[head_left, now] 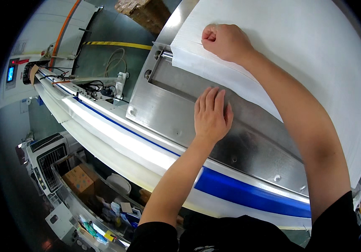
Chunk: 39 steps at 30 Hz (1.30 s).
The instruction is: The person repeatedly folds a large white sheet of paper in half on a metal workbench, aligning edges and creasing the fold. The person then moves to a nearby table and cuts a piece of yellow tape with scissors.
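A broad stack of thin white sheets [314, 54], fabric or paper, covers the right side of the metal table. Over its left part is my right hand [227, 42], its fingers curled into a fist. A small pale, shiny bit shows by the curled fingers, but what they hold, if anything, is hidden. My left hand [212, 114] lies palm down on the bare steel tabletop [180, 111], fingers stretched out, just short of the stack's near edge. It holds nothing.
A metal roller [166, 54] sits at the table's left end. Along the near side run a lit white rail and a blue strip [251, 193]. A bin [58, 168] with cardboard and packets stands lower left. Cables [98, 87] and a machine with a small screen [10, 73] are farther left.
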### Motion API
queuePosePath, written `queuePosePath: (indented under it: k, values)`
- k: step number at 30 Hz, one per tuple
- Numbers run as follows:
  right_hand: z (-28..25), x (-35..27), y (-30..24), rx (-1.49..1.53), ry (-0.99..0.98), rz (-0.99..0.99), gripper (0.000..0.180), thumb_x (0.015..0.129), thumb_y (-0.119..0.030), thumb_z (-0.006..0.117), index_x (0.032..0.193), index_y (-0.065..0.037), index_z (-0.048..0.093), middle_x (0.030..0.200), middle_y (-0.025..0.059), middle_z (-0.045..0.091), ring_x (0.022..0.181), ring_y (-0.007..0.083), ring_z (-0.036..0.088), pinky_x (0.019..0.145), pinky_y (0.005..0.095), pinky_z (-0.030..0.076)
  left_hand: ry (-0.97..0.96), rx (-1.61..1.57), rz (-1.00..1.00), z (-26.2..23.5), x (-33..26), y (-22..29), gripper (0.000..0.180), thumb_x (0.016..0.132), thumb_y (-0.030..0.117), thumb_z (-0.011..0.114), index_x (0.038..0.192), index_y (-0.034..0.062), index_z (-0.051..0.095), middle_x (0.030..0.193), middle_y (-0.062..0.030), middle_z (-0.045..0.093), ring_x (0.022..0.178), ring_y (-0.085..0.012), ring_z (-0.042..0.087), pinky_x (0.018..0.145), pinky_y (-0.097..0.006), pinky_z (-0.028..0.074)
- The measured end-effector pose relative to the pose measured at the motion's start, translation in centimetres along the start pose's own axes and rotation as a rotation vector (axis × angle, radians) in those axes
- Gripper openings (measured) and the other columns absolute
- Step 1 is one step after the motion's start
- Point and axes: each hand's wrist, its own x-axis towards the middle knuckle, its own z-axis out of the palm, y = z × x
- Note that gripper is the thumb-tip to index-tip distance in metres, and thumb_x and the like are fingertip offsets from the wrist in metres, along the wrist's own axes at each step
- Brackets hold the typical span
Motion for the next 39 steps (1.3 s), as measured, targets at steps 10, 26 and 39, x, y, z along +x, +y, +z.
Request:
queuePosePath:
  k: [10, 26, 39]
  values:
    - [0.4, -0.1, 0.9, -0.1, 0.105, -0.074, 0.011, 0.079, -0.025, 0.065, 0.084, -0.016, 0.066, 0.065, 0.0004, 0.063, 0.06, 0.0202, 0.061, 0.06, 0.0339, 0.049, 0.266, 0.276, 0.176, -3.3, 9.4, -7.3, 0.049, 0.082, 0.013, 0.056, 0.13, 0.0079, 0.049, 0.136, -0.0138, 0.047, 0.124, -0.0318, 0.046, 0.105, -0.046, 0.033]
    - [-0.4, -0.8, 0.5, -0.047, 0.107, -0.039, 0.016, 0.081, -0.027, 0.066, 0.09, -0.015, 0.067, 0.066, 0.0036, 0.064, 0.063, 0.0227, 0.063, 0.062, 0.0353, 0.051, 0.176, 0.396, 0.268, -4.8, 9.9, -8.7, 0.037, 0.076, 0.022, 0.062, 0.112, 0.0174, 0.059, 0.112, -0.0027, 0.058, 0.11, -0.0261, 0.053, 0.098, -0.045, 0.036]
    - [-14.2, -34.9, 9.7, -0.577, 0.283, 0.364, 0.019, 0.087, -0.029, 0.061, 0.091, -0.01, 0.066, 0.082, 0.0081, 0.065, 0.079, 0.0281, 0.063, 0.077, 0.0424, 0.048, -0.64, 0.67, 0.416, -10.4, 13.9, -6.3, 0.048, 0.067, 0.007, 0.066, 0.113, 0.0111, 0.055, 0.117, -0.011, 0.06, 0.108, -0.0282, 0.057, 0.1, -0.043, 0.037]
